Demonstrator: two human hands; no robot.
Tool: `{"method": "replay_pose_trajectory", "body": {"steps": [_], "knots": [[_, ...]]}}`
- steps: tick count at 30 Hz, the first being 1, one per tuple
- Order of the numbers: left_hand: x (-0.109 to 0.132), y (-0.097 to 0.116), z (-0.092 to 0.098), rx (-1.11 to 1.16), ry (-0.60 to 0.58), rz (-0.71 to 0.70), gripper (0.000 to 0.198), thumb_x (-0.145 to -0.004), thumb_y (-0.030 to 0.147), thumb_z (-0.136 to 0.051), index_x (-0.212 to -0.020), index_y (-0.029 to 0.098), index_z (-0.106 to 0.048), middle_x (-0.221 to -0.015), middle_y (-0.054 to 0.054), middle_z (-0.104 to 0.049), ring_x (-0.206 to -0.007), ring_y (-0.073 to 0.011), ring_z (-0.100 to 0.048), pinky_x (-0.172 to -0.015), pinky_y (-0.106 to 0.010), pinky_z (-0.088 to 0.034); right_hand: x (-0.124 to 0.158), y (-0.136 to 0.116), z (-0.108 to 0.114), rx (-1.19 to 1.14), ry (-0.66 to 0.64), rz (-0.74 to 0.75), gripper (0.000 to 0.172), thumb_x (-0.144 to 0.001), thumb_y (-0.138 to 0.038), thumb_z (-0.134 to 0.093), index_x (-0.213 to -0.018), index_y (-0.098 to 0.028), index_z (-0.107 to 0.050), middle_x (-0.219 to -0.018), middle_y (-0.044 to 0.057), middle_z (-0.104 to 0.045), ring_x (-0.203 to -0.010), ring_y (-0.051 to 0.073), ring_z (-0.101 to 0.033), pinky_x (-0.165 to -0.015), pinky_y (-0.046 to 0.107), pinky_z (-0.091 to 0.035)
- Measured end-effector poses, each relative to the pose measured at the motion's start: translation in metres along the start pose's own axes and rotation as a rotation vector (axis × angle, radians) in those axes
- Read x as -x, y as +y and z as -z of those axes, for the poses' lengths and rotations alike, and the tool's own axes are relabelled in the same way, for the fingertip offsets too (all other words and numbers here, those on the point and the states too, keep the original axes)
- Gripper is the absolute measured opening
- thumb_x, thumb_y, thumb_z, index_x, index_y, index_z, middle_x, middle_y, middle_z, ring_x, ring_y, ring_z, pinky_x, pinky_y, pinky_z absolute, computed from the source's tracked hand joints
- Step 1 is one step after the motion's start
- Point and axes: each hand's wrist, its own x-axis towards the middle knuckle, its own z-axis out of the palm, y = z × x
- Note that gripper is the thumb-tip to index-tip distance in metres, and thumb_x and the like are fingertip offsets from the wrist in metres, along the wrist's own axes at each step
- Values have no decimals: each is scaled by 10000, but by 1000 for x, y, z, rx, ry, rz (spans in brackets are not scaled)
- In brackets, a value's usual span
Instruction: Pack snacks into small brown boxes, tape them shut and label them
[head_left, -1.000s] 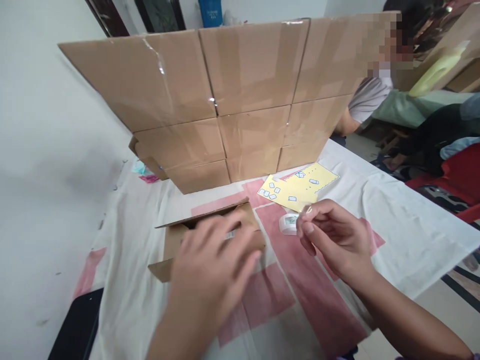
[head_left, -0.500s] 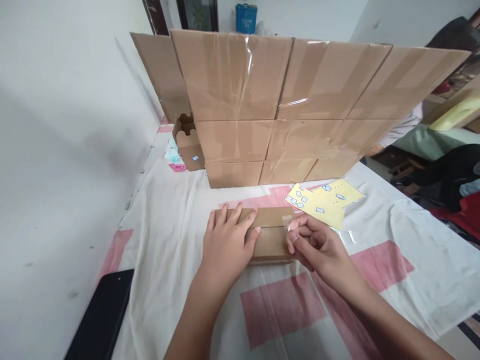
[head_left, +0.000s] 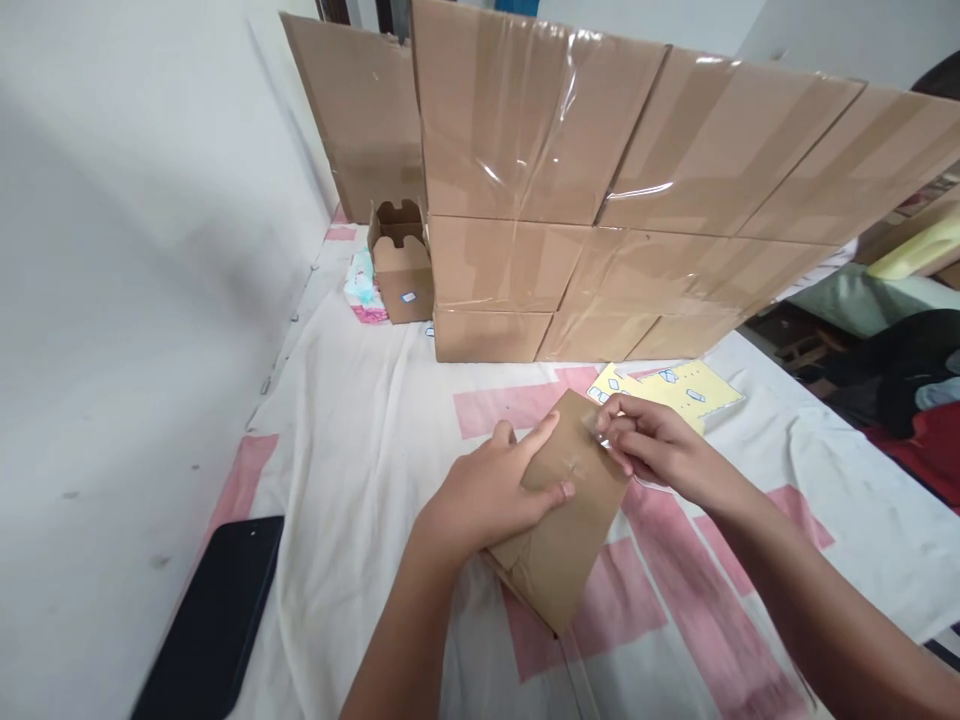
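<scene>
A small brown cardboard box (head_left: 562, 545) lies closed and turned at an angle on the white and pink cloth (head_left: 360, 450). My left hand (head_left: 491, 490) rests on its top, fingers spread and pressing the flaps down. My right hand (head_left: 649, 445) is at the box's far corner, fingers pinched on a short strip of clear tape (head_left: 600, 432) against the box. A strip of tape crosses the flap seam by my left fingertips.
A wall of taped cardboard boxes (head_left: 600, 200) stands behind. A small open box (head_left: 401, 265) sits at its left end. A yellow sticker sheet (head_left: 675, 390) lies beyond my right hand. A black phone (head_left: 214, 620) lies at the lower left, by the white wall.
The small box went from open flaps to closed, then turned at an angle toward me. My right hand brought the tape from the roll onto the box corner.
</scene>
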Motion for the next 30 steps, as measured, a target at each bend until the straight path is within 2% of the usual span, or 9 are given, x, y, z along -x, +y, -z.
{"method": "replay_pose_trajectory", "body": {"steps": [3,5,8,14,19,25,30], "knots": [[-1,7,12,122,-215,163,794,-899,647,-486,-1605,410,-209,-1263,-68,-592,-856,-239,-713,-623,-289,-490,0,-13,-3,92,-119,-97,92,-811,-178,-582,-899,-190,-559,-540,-51,-539,-431,65,-322,-408,204,-184],[0,11,18,190,-278,192,824,-915,649,-443,-1617,426,-74,-1382,-87,-513,-1016,-282,-692,-706,-315,-518,0,-19,-5,142,-206,-176,103,-815,-180,-582,-916,-187,-564,-551,-54,-544,-441,67,-345,-408,196,-190],[3,12,20,229,-313,222,823,-921,649,-421,-1602,472,7,-1462,-79,-433,-1102,-317,-656,-790,-364,-527,-1,-25,-9,179,-256,-267,101,-817,-194,-584,-914,-190,-556,-558,-59,-544,-445,68,-364,-403,187,-207],[3,11,19,230,-328,229,805,-925,631,-409,-1592,496,20,-1473,-80,-411,-1099,-324,-649,-842,-404,-518,-5,-26,-18,148,-287,-376,129,-766,-204,-591,-887,-188,-547,-552,-55,-566,-381,55,-339,-361,182,-173],[2,14,22,221,-359,244,782,-927,629,-394,-1587,512,8,-1565,-78,-310,-1098,-325,-650,-850,-408,-514,-9,-25,-19,91,-287,-429,140,-716,-185,-577,-851,-187,-538,-520,-62,-563,-337,34,-257,-347,182,-118],[2,12,22,240,-357,240,777,-916,642,-405,-1585,522,-28,-1429,-57,-426,-1083,-309,-646,-820,-381,-517,-11,-25,-16,33,-377,-432,153,-704,-168,-572,-854,-177,-548,-565,-30,-632,-336,28,-265,-364,187,-117],[1,9,21,257,-340,233,779,-902,653,-429,-1573,549,-48,-1401,-38,-437,-1029,-287,-654,-792,-366,-518,-13,-26,-16,43,-381,-450,163,-694,-162,-565,-856,-173,-554,-568,-19,-649,-326,26,-262,-360,187,-110]]}}
